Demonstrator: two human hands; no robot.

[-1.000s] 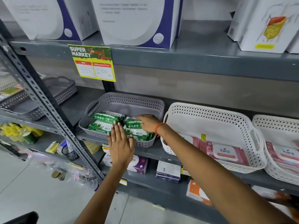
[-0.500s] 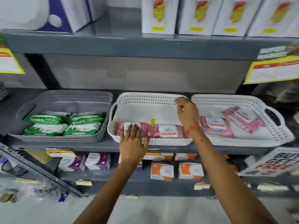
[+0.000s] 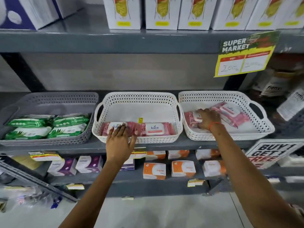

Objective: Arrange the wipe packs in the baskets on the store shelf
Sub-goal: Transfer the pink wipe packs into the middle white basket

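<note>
Nearest to me, my two forearms reach up from the bottom of the view toward the middle shelf [image 3: 164, 144]. My left hand [image 3: 119, 142] lies flat with its fingers spread, palm down over the front rim of the middle white basket [image 3: 139, 97]; its fingertips rest on the left pink wipe pack [image 3: 113, 127] inside, so this grip is released, pressing rather than clasping. Just right of those fingertips, in the same basket, a second pink pack [image 3: 154, 128] lies along the front wall, touching the first.

My right hand [image 3: 209, 119] is inside the right white basket [image 3: 213, 96], fingers curled down over a pink pack [image 3: 191, 118] at the basket's left side. I cannot tell whether this grip is clenched on the pack or only resting on it. Immediately right of and behind that hand, more pink packs [image 3: 230, 112] lie tilted and overlapping, touching the hand's far edge.

Well to the left of my left hand, the grey basket [image 3: 49, 99] holds four green wipe packs [image 3: 47, 125] in two neat rows.

Farther back and above both hands, the upper shelf carries a row of white boxes [image 3: 162, 12], and a yellow price sign [image 3: 245, 55] hangs from its edge above my right hand.
</note>
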